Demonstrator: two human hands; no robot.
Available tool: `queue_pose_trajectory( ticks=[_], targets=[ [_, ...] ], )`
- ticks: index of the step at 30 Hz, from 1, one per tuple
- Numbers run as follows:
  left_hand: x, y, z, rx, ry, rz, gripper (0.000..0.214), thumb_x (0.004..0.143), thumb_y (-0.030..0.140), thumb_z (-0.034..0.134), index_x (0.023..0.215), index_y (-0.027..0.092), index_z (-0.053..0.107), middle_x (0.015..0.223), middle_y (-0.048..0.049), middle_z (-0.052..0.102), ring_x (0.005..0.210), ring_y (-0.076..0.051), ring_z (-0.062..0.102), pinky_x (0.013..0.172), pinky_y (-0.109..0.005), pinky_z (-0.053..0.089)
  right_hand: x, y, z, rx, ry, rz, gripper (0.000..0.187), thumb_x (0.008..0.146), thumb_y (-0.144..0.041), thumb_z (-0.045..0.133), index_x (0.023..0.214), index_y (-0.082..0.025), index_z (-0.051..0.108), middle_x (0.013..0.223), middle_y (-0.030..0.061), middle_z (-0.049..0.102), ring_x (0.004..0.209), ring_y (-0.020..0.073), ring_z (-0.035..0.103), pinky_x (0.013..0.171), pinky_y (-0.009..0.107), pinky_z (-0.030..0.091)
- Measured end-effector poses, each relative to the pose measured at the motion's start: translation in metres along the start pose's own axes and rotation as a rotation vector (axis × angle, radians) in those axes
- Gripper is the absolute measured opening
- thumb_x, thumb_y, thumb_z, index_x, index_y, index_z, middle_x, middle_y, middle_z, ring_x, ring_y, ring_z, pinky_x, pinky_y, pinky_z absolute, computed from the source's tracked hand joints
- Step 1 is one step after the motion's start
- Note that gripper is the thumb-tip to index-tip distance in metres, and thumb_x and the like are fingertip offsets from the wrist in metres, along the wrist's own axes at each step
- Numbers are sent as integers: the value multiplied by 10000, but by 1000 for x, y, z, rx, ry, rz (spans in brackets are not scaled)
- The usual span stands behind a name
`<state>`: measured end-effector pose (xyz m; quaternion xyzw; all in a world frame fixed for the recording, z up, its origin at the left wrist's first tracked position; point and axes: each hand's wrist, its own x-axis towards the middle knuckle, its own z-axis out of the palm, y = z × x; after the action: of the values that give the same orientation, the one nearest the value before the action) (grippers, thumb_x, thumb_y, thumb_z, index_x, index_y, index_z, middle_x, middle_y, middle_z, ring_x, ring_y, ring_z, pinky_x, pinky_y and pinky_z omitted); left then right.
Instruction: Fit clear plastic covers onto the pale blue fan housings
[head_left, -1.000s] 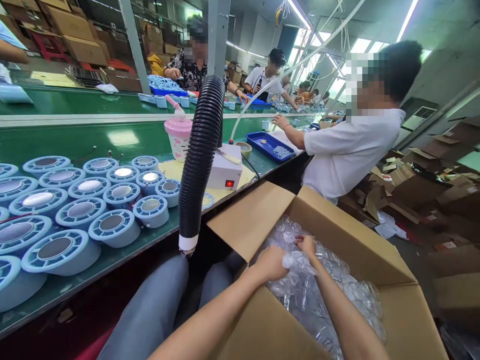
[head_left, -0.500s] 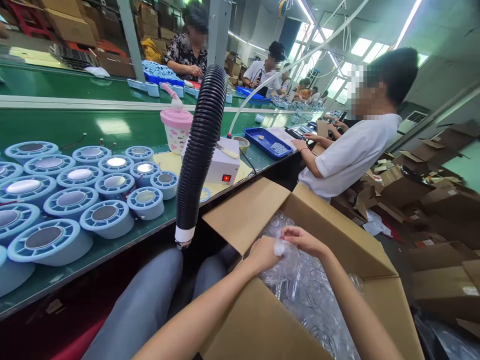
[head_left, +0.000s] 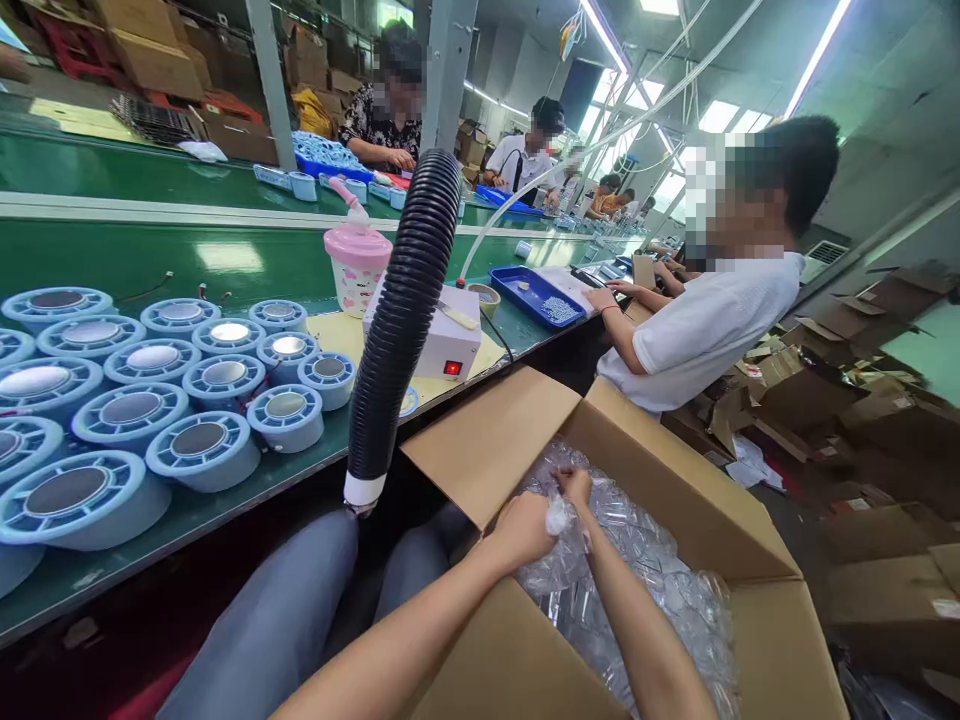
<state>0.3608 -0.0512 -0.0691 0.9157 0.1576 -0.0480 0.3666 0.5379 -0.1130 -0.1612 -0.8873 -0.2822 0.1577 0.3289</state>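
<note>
My left hand [head_left: 527, 528] is closed around the bunched-up part of a clear plastic bag [head_left: 556, 517], over the near left side of an open cardboard box [head_left: 675, 470]. My right hand [head_left: 576, 488] is down inside that box, just beyond the left one, with its fingers curled and in shadow among clear plastic pieces. What those fingers hold, if anything, cannot be made out. Many clear, rounded plastic pieces [head_left: 679, 590] fill the box below both hands.
Left on the green bench stand rows of light-blue round parts [head_left: 202, 440]. A black ribbed hose [head_left: 405, 320] hangs before a white power box [head_left: 450, 345] and a pink-lidded cup [head_left: 356, 265]. Beyond lies a blue tray [head_left: 536, 295]. A co-worker in a white shirt [head_left: 712, 310] sits at right.
My right hand has moved from the bunched plastic beside my left hand farther down into the box. My left hand keeps its hold and has shifted slightly lower in view.
</note>
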Motion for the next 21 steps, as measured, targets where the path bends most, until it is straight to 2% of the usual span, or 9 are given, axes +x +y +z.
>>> queue_pose_trajectory(
  ticks=[4, 5, 7, 9, 11, 14, 18, 21],
  targets=[
    [1, 3, -2, -1, 35, 0, 480, 804, 217, 571, 1268, 134, 484, 1056, -136, 681, 967, -269, 651, 797, -375, 499, -13, 13, -35, 59, -208, -4, 227, 915, -329, 570, 1013, -130, 614, 956, 37, 648, 803, 153, 637, 710, 329, 551],
    [1, 3, -3, -5, 34, 7, 462, 795, 214, 561, 1249, 147, 509, 1055, -135, 686, 971, -280, 653, 788, -363, 495, -14, 14, -44, 68, -259, -6, 225, 913, -332, 574, 994, -127, 619, 929, 31, 652, 778, 146, 638, 697, 321, 550],
    [1, 5, -3, -12, 19, 25, 293, 806, 232, 538, 1077, 166, 625, 998, -112, 702, 942, -271, 661, 779, -345, 490, -10, 14, -57, 73, -326, 5, 237, 916, -348, 567, 979, -126, 623, 898, 26, 657, 739, 136, 637, 674, 309, 550],
    [1, 5, -3, -16, 6, 40, 193, 829, 253, 522, 904, 148, 665, 906, -91, 705, 878, -232, 663, 773, -345, 491, 1, 10, -62, 52, -317, 29, 260, 924, -362, 551, 1022, -130, 616, 942, 39, 658, 774, 146, 642, 697, 325, 552],
    [1, 4, -2, -18, 10, 51, 183, 832, 240, 515, 844, 135, 665, 851, -78, 695, 838, -203, 655, 770, -332, 488, 18, 3, -57, -9, -241, 70, 279, 926, -358, 546, 1096, -142, 596, 1059, 65, 639, 884, 175, 637, 769, 369, 544],
    [-2, 2, -1, -16, 44, 64, 168, 774, 219, 547, 868, 152, 669, 921, -85, 682, 870, -210, 651, 761, -283, 469, 44, -7, -36, -164, -98, 181, 311, 912, -333, 569, 1174, -165, 564, 1211, 87, 575, 1036, 224, 589, 874, 439, 504],
    [-4, -1, 1, 4, 58, 82, 237, 712, 262, 598, 920, 170, 665, 1067, -102, 628, 871, -228, 647, 731, -272, 466, 63, -11, -11, -347, 9, 343, 327, 908, -340, 572, 1185, -168, 560, 1243, 95, 557, 1092, 247, 561, 916, 479, 474],
    [-1, 0, 3, 17, 39, 108, 198, 741, 261, 562, 885, 181, 672, 1069, -100, 609, 861, -228, 642, 746, -283, 466, 67, -5, -7, -431, 37, 385, 331, 906, -349, 574, 1179, -163, 564, 1230, 95, 566, 1094, 249, 562, 918, 482, 472]
  ],
)
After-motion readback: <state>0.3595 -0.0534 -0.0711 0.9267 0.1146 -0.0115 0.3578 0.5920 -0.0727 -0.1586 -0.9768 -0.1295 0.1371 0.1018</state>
